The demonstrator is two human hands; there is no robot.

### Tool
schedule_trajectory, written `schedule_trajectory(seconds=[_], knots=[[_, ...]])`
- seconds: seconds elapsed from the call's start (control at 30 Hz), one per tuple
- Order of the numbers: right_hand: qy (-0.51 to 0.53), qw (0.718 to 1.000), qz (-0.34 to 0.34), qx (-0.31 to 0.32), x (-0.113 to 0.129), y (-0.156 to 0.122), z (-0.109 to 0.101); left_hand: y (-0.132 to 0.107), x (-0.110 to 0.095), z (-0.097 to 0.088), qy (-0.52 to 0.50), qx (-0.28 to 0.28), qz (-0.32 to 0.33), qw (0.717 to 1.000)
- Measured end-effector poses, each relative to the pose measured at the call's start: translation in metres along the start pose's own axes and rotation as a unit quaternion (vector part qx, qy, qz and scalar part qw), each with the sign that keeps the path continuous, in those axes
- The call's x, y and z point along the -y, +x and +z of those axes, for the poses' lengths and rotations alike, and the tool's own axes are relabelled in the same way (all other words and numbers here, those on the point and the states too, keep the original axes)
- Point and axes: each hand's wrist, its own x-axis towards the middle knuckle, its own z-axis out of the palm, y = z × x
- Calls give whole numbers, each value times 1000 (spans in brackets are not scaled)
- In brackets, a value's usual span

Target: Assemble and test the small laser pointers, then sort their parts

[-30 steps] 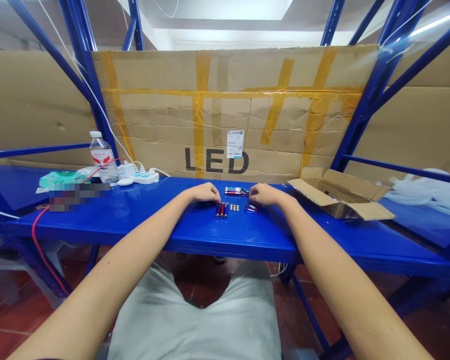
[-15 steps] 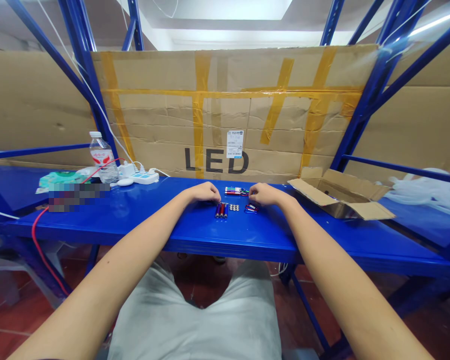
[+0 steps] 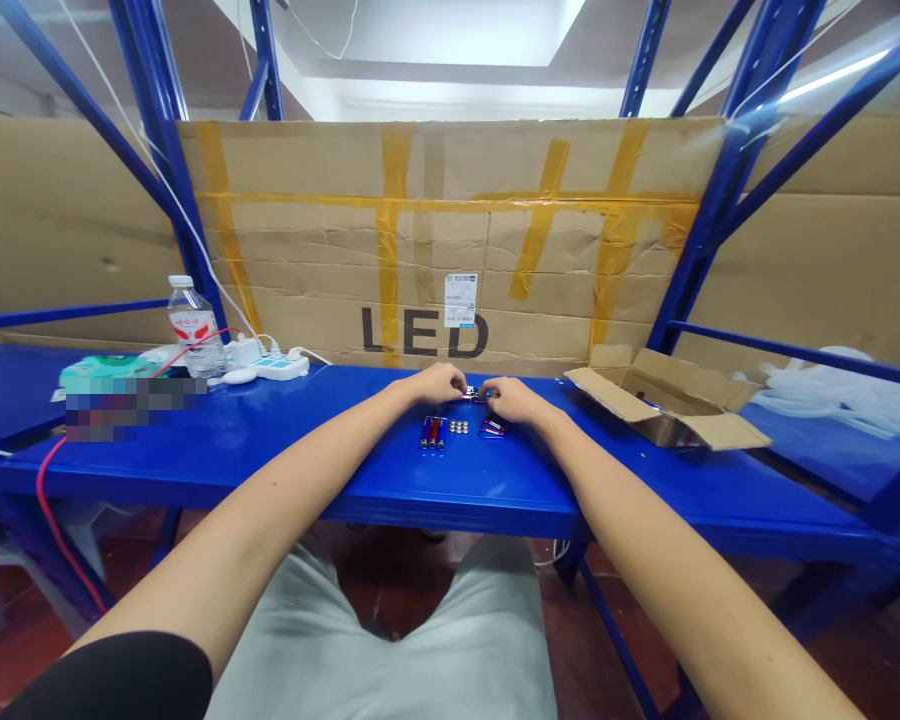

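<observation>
Head view: both hands (image 3: 474, 391) pinching small, slim, red-and-blue metallic flashlights (image 3: 477, 392) between fingertips.

Your spot: a warehouse packing bench.
You sit among blue steel racking (image 3: 157, 150), taped LED cartons (image 3: 435, 240) and an open cardboard box (image 3: 667, 400).

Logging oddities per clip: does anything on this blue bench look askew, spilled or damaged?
Nothing stands out. Both hands, left hand and right hand, meet over small parts; the coloured tubes and button cells lie in neat groups. The open carton sits flat, and the water bottle stands upright.
</observation>
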Motion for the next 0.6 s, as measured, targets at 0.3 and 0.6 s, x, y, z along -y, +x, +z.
schedule_trajectory(seconds=[0.3,0.6], knots=[[27,1000,-8,-5,6,2,2,1,-2,7,36,24,-38,998],[133,990,-29,-33,10,2,0,-16,-5,6,-9,-74,13,997]])
